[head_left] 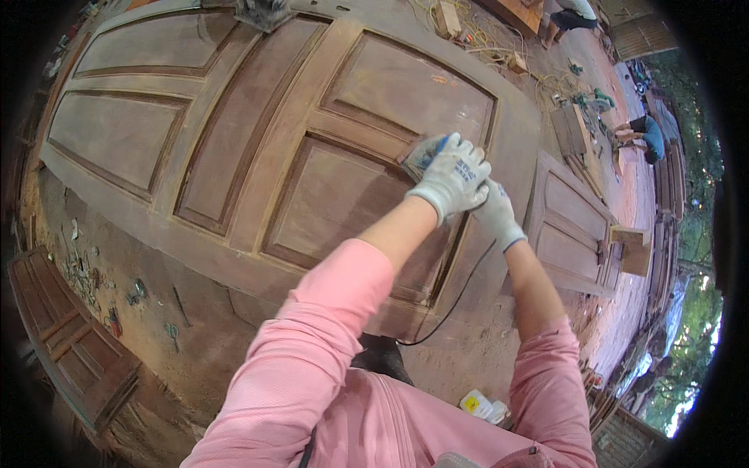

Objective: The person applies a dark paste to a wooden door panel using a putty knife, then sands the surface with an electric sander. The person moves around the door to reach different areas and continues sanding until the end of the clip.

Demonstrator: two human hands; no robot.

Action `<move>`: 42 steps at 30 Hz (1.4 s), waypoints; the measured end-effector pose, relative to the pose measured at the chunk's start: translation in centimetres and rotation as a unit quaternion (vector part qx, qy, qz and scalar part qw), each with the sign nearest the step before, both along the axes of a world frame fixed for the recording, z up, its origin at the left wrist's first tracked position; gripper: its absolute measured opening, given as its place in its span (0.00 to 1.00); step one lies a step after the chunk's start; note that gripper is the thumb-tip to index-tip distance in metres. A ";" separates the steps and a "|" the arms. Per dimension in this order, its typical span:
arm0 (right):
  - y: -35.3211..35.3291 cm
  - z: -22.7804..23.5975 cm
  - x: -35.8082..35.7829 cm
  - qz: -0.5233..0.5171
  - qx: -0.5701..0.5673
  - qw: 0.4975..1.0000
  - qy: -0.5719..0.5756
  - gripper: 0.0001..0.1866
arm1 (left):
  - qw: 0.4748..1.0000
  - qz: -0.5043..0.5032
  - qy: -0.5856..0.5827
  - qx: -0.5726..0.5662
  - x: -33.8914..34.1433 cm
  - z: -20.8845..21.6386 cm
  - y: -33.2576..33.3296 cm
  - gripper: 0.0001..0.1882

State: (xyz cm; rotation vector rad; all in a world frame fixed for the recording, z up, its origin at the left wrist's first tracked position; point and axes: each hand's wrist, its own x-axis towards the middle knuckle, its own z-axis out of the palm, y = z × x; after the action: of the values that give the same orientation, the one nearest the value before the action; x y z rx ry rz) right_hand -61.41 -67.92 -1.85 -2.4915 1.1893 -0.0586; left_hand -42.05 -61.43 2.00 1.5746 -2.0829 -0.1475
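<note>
A large brown paneled wooden door [269,160] lies flat in front of me. On it, across the rail between two right-hand panels, sits a power sander [421,154] with a grey base and a bit of blue showing. My left hand [452,179], in a white knit glove, is closed over the sander's top. Just behind it my right hand [499,214], gloved alike, is closed at the sander's rear, and its fingers are partly hidden by the left hand. From there a black cord [460,300] curves down toward my legs.
A grey dusty tool [264,13] rests at the door's far edge. Smaller doors lie right [573,214] and lower left [70,343]. Yellow cables [499,48] tangle beyond the door. White bottles [477,405] stand near me. One person [646,139] crouches right; another [573,19] is farther off.
</note>
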 end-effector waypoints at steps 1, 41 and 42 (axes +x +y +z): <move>-0.7 0.0 0.8 0.003 0.002 1.000 -0.007 0.20 | 1.000 -0.003 0.017 0.011 1.7 0.6 0.5 0.17; 2.2 5.0 24.2 0.048 0.078 0.988 0.127 0.20 | 0.991 0.095 -0.045 0.082 20.5 1.2 4.2 0.22; 1.2 3.9 23.8 0.040 0.078 0.988 0.130 0.19 | 0.991 0.090 -0.038 0.087 20.5 1.4 3.4 0.22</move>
State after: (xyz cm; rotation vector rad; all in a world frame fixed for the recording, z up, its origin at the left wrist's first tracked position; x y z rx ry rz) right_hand -37.59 -66.77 2.10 -2.4569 1.1407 0.3778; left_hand -21.54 -58.04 3.42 1.8902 -2.0186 -0.2114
